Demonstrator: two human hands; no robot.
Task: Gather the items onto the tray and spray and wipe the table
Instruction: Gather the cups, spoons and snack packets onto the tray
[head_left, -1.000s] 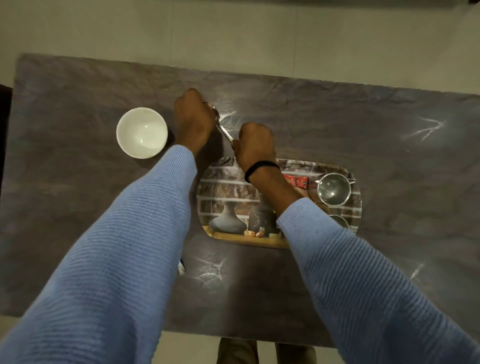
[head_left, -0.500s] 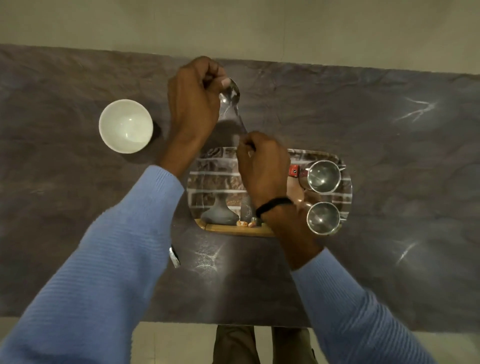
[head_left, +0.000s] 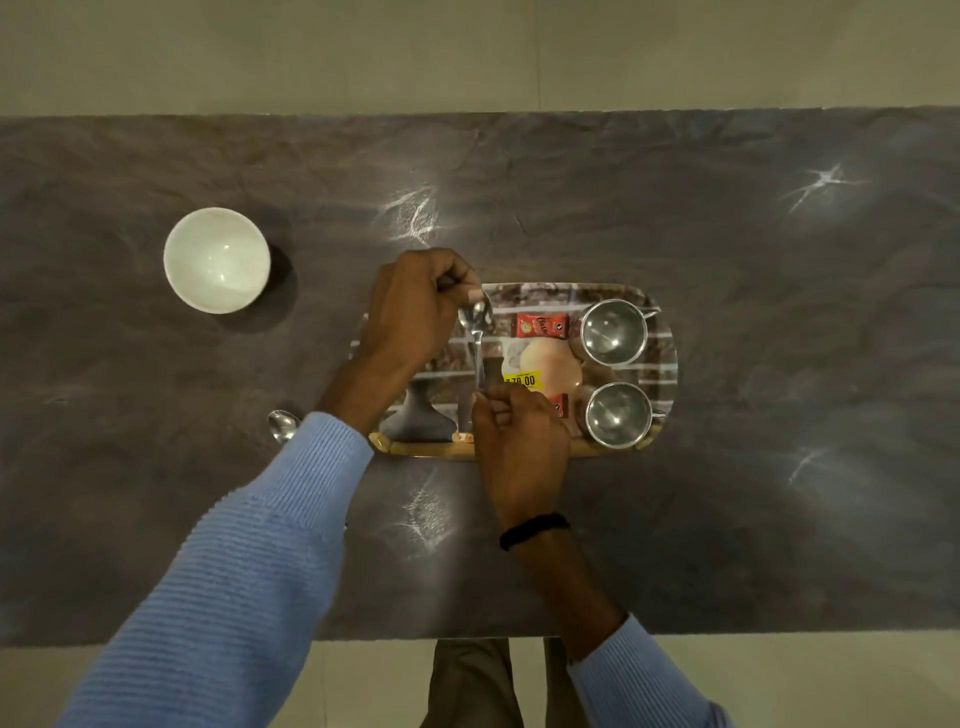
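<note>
Head view looks straight down on a dark marbled table (head_left: 779, 312), with the printed tray (head_left: 670, 364) lying near its middle. Both hands hold one spoon (head_left: 477, 332) over the tray's left half. The left hand (head_left: 410, 312) has curled fingers and pinches the spoon's bowl at the far end. The right hand (head_left: 519, 441) pinches the near tip of the handle between thumb and fingers. Whether the spoon already touches the tray cannot be told.

On the tray's right side stand two steel cups (head_left: 613, 332), one far and one near. Just left of them lie a red sachet (head_left: 540, 327) and a pale packet (head_left: 545, 364) with a yellow price label.

Gathering looks unfinished. A white bowl (head_left: 216, 260) sits well apart on the table's far left. A second spoon (head_left: 283, 423) lies on the table just left of the tray, half hidden by the left sleeve.

Several things could go wrong from here. If the hands let go unevenly, the held spoon may tip onto the slick packet and slide, or knock a cup. The left sleeve could sweep the half-hidden spoon toward the near edge as the arm draws back. That spoon is also easy to overlook. Spraying before it and the bowl are on the tray would wet them and leave patches unwiped.
</note>
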